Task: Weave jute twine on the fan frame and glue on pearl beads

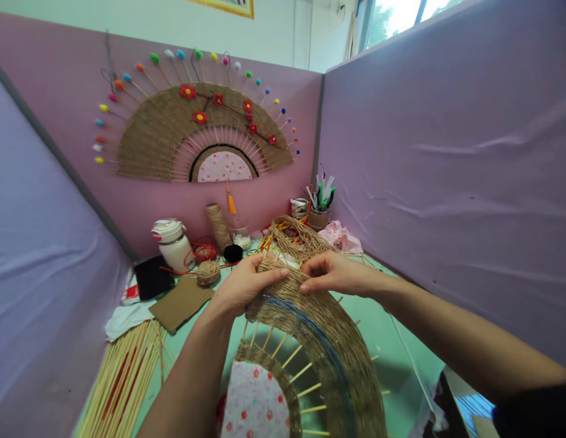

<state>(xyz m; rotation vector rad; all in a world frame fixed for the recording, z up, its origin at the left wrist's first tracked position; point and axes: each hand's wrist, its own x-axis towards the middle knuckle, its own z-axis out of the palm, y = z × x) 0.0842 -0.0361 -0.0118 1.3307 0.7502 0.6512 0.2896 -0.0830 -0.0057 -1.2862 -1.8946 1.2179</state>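
Fan (355,347) Under Our Two Hands

We have the fan in front of us over the green table (403,377), arching down toward the bottom of the view. A blue stripe (320,325) runs along its weave, and a dotted cloth (255,401) covers its inner part. Our left hand (248,283) pinches the upper end, thumb on top. Our right hand (331,274) bends over the same edge, thumb on the weave; we cannot tell whether its fingertips pinch anything. Just beyond lies a twine hank (301,238). To the left we see a bottle (174,248), a twine ball (208,273), cardboard (180,304) and sticks (123,377). Behind, a flowered fan (150,134) hangs on the pink panel (269,198).
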